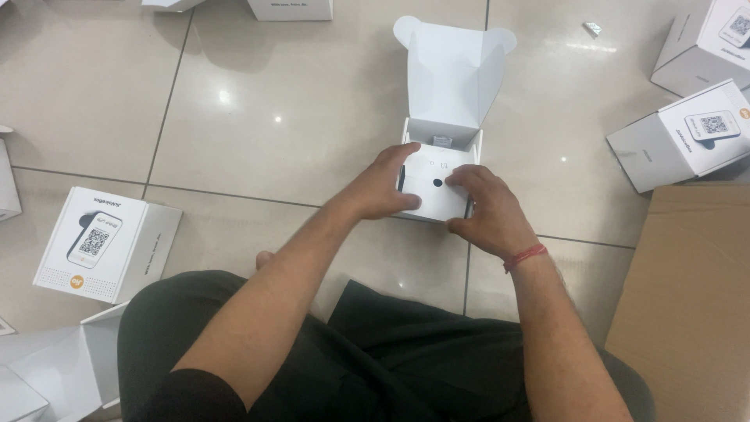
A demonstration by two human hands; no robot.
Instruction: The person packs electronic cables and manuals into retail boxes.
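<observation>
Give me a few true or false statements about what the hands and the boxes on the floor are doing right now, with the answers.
1. The lid of the open white box stands up. True.
2. Both hands rest on the white insert in that box. True: left hand, right hand.
3. The right wrist is bare. False: it wears a red thread band.
4. The floor is carpeted. False: it is glossy tile.
5. A brown cardboard sheet lies at the right. True.
</observation>
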